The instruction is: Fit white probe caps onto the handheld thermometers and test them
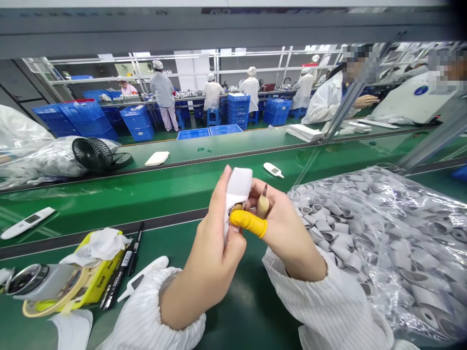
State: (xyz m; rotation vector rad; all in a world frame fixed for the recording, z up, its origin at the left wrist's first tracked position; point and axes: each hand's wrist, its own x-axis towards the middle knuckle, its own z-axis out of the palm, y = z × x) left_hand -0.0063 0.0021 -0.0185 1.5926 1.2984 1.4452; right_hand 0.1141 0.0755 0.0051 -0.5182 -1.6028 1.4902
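My left hand is closed around a white thermometer body, held upright above the bench. An opening near its middle shows something dark and brownish, partly hidden by my thumb. My right hand wears a yellow finger cot on the thumb, which presses at that opening. Tucked between the fingers of this hand is a small tool with a beige handle and a dark tip; its kind is unclear. The right fingertips behind the body are mostly hidden.
On the green belt lie two thermometers, one right and one left. Another thermometer rests beside pens and a yellow tray. A clear bag of grey sleeves fills the right. Behind are a fan and co-workers.
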